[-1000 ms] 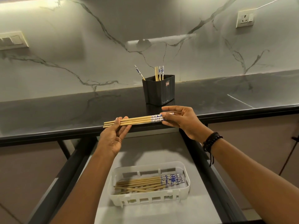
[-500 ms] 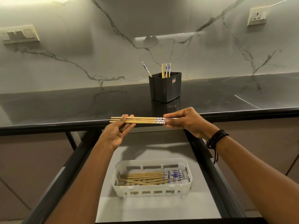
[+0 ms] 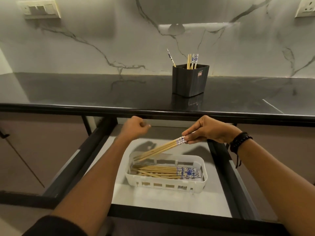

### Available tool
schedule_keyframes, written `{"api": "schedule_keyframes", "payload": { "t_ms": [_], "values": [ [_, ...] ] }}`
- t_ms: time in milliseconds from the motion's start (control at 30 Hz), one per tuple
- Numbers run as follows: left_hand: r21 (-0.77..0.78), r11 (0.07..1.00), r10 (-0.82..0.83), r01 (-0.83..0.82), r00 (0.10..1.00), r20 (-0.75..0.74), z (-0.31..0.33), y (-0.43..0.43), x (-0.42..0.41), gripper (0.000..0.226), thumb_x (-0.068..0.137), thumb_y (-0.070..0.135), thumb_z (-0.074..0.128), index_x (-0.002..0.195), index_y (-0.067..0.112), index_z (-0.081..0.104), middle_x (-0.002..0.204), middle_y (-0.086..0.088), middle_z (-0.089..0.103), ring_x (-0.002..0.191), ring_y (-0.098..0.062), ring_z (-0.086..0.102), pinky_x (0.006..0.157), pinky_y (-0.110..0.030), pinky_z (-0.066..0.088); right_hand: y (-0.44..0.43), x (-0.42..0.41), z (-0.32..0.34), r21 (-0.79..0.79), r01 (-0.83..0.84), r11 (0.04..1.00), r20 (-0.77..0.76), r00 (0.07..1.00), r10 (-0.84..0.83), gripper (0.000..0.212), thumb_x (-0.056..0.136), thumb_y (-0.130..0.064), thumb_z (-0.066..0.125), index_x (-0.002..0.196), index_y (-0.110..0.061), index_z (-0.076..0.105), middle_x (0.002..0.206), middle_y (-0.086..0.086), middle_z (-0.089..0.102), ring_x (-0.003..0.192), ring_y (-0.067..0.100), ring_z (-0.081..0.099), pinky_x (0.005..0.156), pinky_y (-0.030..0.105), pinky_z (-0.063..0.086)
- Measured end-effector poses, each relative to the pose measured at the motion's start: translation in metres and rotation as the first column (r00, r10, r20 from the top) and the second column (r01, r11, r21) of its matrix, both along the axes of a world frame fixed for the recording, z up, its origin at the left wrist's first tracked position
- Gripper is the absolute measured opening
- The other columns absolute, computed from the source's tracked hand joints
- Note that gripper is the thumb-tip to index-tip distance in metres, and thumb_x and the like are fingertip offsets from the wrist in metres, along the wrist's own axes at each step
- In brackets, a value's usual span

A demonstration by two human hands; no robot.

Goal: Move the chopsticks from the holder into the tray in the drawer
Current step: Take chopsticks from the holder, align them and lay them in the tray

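Chopsticks (image 3: 158, 149), a small bundle, are pinched at their blue-patterned ends by the right hand (image 3: 209, 132), bare tips dipping into the left end of the white tray (image 3: 203, 165), above other chopsticks (image 3: 162, 171) lying flat inside. The left hand (image 3: 136, 127) hovers curled, holding nothing. The tray sits on the open drawer (image 3: 153, 201) floor, under a glossy black countertop (image 3: 85, 89) where the black holder (image 3: 190, 80) stands before a veined marble wall (image 3: 102, 40)
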State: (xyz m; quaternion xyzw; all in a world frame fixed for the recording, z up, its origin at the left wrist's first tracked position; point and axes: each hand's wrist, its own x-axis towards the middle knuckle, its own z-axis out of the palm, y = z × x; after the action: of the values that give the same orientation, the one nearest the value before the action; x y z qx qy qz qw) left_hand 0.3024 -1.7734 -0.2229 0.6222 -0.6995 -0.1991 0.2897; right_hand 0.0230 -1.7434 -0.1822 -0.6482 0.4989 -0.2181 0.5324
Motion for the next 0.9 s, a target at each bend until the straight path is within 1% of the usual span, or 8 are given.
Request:
{"api": "schedule_keyframes", "payload": {
  "t_ms": [100, 233, 300, 367, 500, 600, 733, 900],
  "values": [
    [0.151, 0.966, -0.235, 0.209, 0.953, 0.19, -0.014, -0.004, -0.009, 0.028, 0.092, 0.034, 0.06, 0.102, 0.01, 0.069, 0.096, -0.005, 0.069, 0.088, -0.018, 0.064, 0.084, -0.035, 0.055, -0.003, 0.01, -0.014, 0.038, 0.008, 0.999, -0.043, 0.999, -0.007, 0.015, 0.084, -0.001, 0.068, 0.098, 0.0, 0.074, 0.098, 0.018, 0.075, 0.088, 0.025, 0.073, 0.071, 0.023, 0.06],
    [0.308, 0.902, -0.385, 0.301, 0.884, 0.264, -0.028, -0.009, -0.014, 0.035, 0.095, 0.038, 0.055, 0.111, 0.01, 0.068, 0.102, -0.001, 0.066, 0.094, -0.018, 0.062, 0.088, -0.033, 0.052, -0.006, 0.02, -0.031, 0.138, 0.024, 0.99, -0.064, 0.998, -0.015, 0.014, 0.083, 0.0, 0.069, 0.097, 0.0, 0.075, 0.099, 0.018, 0.075, 0.089, 0.025, 0.071, 0.075, 0.025, 0.061],
    [0.366, 0.878, -0.413, 0.307, 0.874, 0.258, -0.033, -0.011, -0.013, 0.033, 0.095, 0.037, 0.056, 0.112, 0.012, 0.068, 0.108, -0.005, 0.068, 0.098, -0.021, 0.063, 0.093, -0.039, 0.053, -0.008, 0.021, -0.036, 0.159, 0.013, 0.987, -0.099, 0.995, 0.003, 0.015, 0.083, -0.002, 0.071, 0.098, 0.0, 0.075, 0.098, 0.017, 0.076, 0.088, 0.023, 0.072, 0.076, 0.025, 0.06],
    [0.398, 0.862, -0.435, 0.313, 0.86, 0.266, -0.035, -0.011, -0.012, 0.032, 0.095, 0.036, 0.056, 0.114, 0.013, 0.068, 0.112, -0.006, 0.068, 0.101, -0.021, 0.062, 0.096, -0.042, 0.051, -0.009, 0.02, -0.04, 0.1, -0.034, 0.994, -0.233, 0.971, 0.056, 0.015, 0.083, -0.007, 0.073, 0.098, -0.005, 0.076, 0.095, 0.012, 0.077, 0.082, 0.019, 0.072, 0.072, 0.023, 0.06],
    [0.418, 0.844, -0.477, 0.337, 0.829, 0.294, -0.035, -0.011, -0.014, 0.036, 0.096, 0.037, 0.054, 0.119, 0.013, 0.067, 0.121, -0.004, 0.065, 0.106, -0.02, 0.059, 0.099, -0.04, 0.047, -0.006, 0.023, -0.047, 0.061, -0.187, 0.98, -0.505, 0.841, 0.192, 0.018, 0.087, -0.015, 0.071, 0.104, -0.013, 0.076, 0.1, 0.004, 0.075, 0.085, 0.015, 0.07, 0.065, 0.022, 0.059],
    [0.428, 0.838, -0.49, 0.34, 0.812, 0.315, -0.039, -0.012, -0.015, 0.037, 0.096, 0.037, 0.054, 0.121, 0.013, 0.066, 0.123, -0.005, 0.065, 0.107, -0.022, 0.06, 0.1, -0.04, 0.047, -0.004, 0.026, -0.049, 0.107, -0.254, 0.961, -0.576, 0.772, 0.268, 0.023, 0.089, -0.013, 0.068, 0.112, -0.011, 0.074, 0.108, 0.006, 0.073, 0.091, 0.018, 0.069, 0.068, 0.026, 0.062],
    [0.43, 0.833, -0.506, 0.349, 0.795, 0.334, -0.04, -0.013, -0.015, 0.037, 0.097, 0.038, 0.052, 0.122, 0.013, 0.066, 0.124, -0.005, 0.065, 0.108, -0.022, 0.06, 0.102, -0.043, 0.046, -0.004, 0.029, -0.052, 0.134, -0.313, 0.94, -0.638, 0.699, 0.323, 0.025, 0.09, -0.009, 0.066, 0.114, -0.009, 0.072, 0.112, 0.007, 0.073, 0.093, 0.019, 0.068, 0.06, 0.017, 0.058],
    [0.431, 0.83, -0.512, 0.354, 0.789, 0.339, -0.04, -0.013, -0.016, 0.038, 0.098, 0.037, 0.051, 0.123, 0.012, 0.066, 0.124, -0.005, 0.065, 0.108, -0.022, 0.059, 0.102, -0.041, 0.046, -0.007, 0.034, -0.06, 0.147, -0.35, 0.925, -0.677, 0.647, 0.352, 0.022, 0.083, -0.01, 0.074, 0.105, -0.013, 0.076, 0.103, 0.01, 0.076, 0.093, 0.027, 0.073, 0.073, 0.032, 0.062]
  ]
}}
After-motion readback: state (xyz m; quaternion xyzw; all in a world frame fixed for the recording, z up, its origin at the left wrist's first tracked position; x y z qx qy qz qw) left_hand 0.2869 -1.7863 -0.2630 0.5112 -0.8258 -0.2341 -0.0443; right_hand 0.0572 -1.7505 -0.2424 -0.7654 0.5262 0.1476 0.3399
